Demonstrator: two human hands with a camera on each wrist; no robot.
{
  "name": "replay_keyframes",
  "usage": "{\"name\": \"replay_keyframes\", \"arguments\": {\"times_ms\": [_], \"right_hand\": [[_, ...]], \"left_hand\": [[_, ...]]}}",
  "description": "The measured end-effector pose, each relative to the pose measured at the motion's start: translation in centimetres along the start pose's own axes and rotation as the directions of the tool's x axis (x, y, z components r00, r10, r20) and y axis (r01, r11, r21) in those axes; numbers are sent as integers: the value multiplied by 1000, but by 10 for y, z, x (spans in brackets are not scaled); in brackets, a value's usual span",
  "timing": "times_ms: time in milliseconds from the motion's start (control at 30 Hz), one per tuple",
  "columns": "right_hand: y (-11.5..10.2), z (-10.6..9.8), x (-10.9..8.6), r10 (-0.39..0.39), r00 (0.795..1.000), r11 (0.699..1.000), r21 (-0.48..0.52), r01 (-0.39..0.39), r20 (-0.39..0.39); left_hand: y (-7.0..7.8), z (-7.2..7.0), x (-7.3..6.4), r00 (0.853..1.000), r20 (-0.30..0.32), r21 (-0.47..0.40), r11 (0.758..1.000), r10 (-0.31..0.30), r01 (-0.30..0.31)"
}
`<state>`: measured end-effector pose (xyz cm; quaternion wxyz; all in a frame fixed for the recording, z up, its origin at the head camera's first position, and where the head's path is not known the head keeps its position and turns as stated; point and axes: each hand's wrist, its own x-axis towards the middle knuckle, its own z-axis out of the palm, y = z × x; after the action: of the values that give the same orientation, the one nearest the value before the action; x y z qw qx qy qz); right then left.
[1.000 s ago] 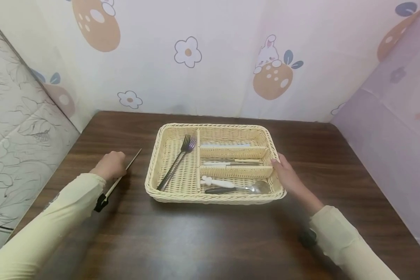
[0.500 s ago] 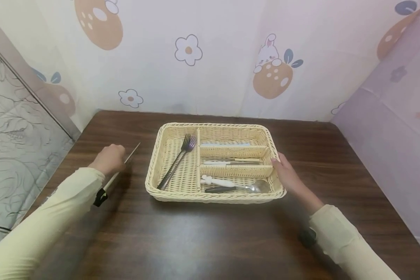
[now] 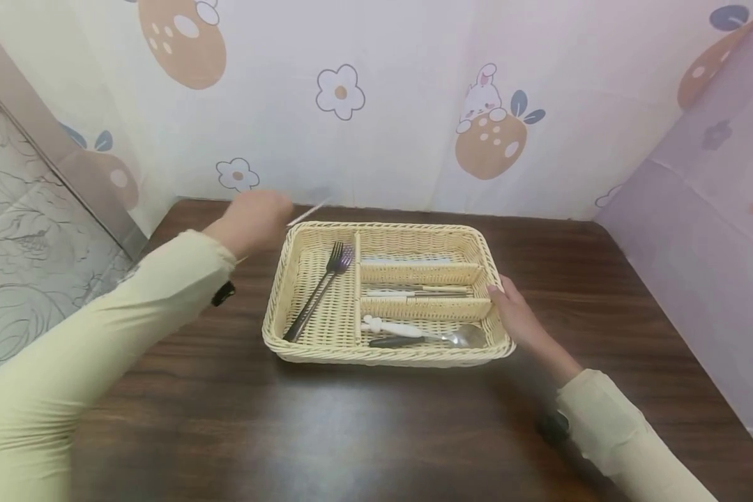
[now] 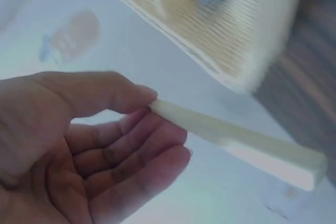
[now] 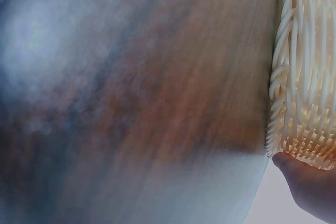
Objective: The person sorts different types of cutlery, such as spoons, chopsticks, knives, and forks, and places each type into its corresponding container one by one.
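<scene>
My left hand (image 3: 254, 219) is raised beside the basket's back left corner. It pinches a cream-handled chopstick (image 4: 236, 137) between thumb and fingertips, and the thin end points toward the back wall. On the dark table stands a cream woven cutlery basket (image 3: 389, 357) with a divider and several compartments. My right hand (image 3: 516, 314) grips its right rim, thumb on top. Two dark forks (image 3: 314, 300) lie in the wide left compartment. Thin sticks with light handles (image 3: 385, 293) lie in the middle right one, and spoons (image 3: 461, 337) in the front right.
White and pale blue pieces (image 3: 408, 261) lie in the back right compartment. A wall covering (image 3: 389, 139) with printed flowers and rabbits rises behind the table (image 3: 351, 425). More patterned sheets (image 3: 709, 230) close off the sides.
My left hand has lifted the chopstick from the left of the table and carried it up and right toward the basket. My right hand and the basket have stayed in place.
</scene>
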<state>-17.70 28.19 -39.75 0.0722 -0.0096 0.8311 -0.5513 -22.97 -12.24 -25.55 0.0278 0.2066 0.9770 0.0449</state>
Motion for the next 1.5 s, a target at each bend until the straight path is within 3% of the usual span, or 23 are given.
{"name": "replay_keyframes", "arguments": {"times_ms": [133,300,400,633,767,933,1300,1400,1500], "right_hand": [[3,0,-1,4,1000,1000,26,-4,0],[5,1,0,-1,1000,1000,23,1,-6],[5,2,0,-7,1000,1000,19,7,-7],[3,3,-2,0,1000,1000,19,0,3],[3,2,-2,3,1000,1000,18,-3,0],[3,2,-1,2,1000,1000,19,-2,-9],[3,1,-1,-3,1000,1000,16,3,-20],[3,1,0,-8,1000,1000,25,9,-17],[2,0,1,-11,1000,999,31,11,-17]], "left_hand": [[43,4,18,987,7,38,986,163,-163],[86,21,40,944,76,74,943,320,-325],[105,35,52,920,138,47,926,366,-375],[136,60,70,874,258,-16,907,411,-421],[149,70,78,843,297,-12,885,448,-466],[159,80,86,818,358,3,876,450,-483],[164,95,106,746,475,-4,849,467,-529],[165,97,111,730,497,9,838,469,-545],[166,98,113,727,511,11,842,460,-540]]}}
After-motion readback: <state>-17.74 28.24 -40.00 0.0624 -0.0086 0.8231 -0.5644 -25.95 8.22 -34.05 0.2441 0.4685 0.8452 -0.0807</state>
